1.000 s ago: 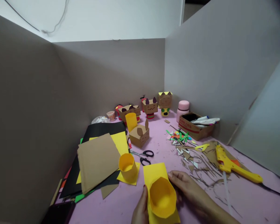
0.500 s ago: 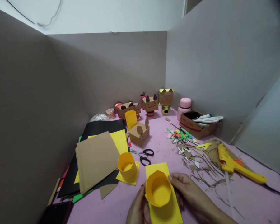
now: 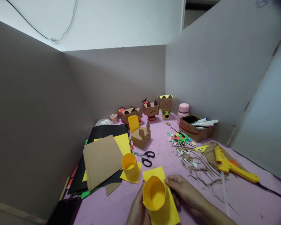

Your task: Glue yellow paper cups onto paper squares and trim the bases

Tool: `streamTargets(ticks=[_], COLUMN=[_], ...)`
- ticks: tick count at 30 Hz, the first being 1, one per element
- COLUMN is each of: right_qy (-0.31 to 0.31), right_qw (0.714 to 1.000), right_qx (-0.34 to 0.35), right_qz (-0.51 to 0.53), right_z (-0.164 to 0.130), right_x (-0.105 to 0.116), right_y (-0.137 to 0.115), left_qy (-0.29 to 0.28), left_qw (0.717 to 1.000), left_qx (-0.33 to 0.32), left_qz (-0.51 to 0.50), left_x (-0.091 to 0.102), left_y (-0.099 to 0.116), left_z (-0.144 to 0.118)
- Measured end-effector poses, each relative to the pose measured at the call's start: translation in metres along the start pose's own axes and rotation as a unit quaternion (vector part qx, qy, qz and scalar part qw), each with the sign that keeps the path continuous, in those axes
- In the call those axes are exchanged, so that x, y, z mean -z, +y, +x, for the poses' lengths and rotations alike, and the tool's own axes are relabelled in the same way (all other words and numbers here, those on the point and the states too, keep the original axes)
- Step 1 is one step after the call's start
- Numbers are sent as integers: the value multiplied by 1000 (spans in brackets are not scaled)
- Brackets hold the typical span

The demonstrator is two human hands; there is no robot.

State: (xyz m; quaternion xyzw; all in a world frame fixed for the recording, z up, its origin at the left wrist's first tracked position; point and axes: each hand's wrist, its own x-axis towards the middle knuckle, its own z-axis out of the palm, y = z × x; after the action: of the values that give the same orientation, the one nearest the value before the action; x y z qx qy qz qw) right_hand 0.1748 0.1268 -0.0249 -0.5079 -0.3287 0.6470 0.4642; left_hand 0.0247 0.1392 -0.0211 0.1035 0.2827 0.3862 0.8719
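The left hand (image 3: 138,209) and the right hand (image 3: 187,195) hold a yellow paper cylinder (image 3: 154,193) from either side, its open mouth tilted up over a yellow paper sheet (image 3: 165,214) on the pink table (image 3: 243,203). Just left of the cylinder a second yellow tube (image 3: 130,166) stands upright on a yellow square. Beyond the cylinder lie black-handled scissors (image 3: 145,157), and farther back a brown cardboard box with ears (image 3: 141,137). Well to the cylinder's right lies a yellow glue gun (image 3: 229,165) amid paper scraps (image 3: 192,156).

Between the left hand (image 3: 137,210) and right hand (image 3: 182,192), the yellow paper tube (image 3: 154,193) tipped upright from its earlier forward lean, its open mouth turning upward, and the fingers closed in nearer its rim over the yellow sheet (image 3: 164,212) beneath.
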Motion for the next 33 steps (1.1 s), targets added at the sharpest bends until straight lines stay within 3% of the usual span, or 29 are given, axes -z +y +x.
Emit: streamTargets(ticks=[8, 18, 22, 27, 33], right_qy=[-18, -22, -2, 57, 139], right_qw=[1000, 997, 990, 967, 921], right_qx=[8, 6, -7, -46, -14], right_qz=[-24, -77, -143, -245, -363], right_z=[0, 12, 33, 66, 83], right_x=[1, 7, 30, 60, 72], right_y=[-7, 2, -14, -45, -75], left_qy=[-84, -65, -25, 33, 28], left_qw=[993, 994, 999, 998, 998], left_qx=[70, 76, 7, 55, 34], left_qz=[-31, -49, -27, -3, 33], left_x=[1, 17, 13, 11, 20], left_y=[3, 0, 5, 12, 18], left_z=[-2, 6, 4, 7, 12])
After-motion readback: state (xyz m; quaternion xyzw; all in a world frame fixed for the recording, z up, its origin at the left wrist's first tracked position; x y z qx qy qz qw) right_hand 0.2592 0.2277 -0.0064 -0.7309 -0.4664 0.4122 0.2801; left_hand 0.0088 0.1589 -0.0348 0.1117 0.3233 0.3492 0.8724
